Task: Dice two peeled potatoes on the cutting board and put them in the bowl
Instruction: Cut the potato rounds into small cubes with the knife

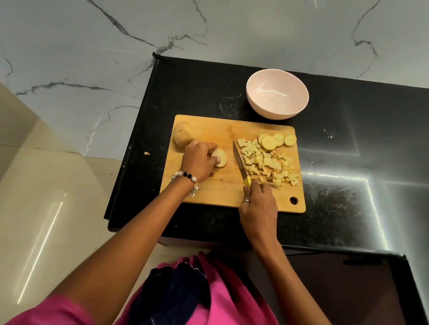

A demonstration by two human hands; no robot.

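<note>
A wooden cutting board [221,191] lies on the black counter. My left hand [199,159] grips a potato piece [220,157] near the board's left side. A whole potato [182,133] sits at the board's far left corner. My right hand [258,201] holds a yellow-handled knife [239,163], its blade pointing away from me between the potato piece and a pile of diced potato [267,164]. Three round slices [277,140] lie beyond the pile. A pale pink bowl [277,94], with nothing in it, stands behind the board.
A small potato scrap [146,153] lies on the counter's left edge. The black counter [365,149] stretches to the right; its left edge drops to a tiled floor [36,198]. A marble wall [143,13] rises behind.
</note>
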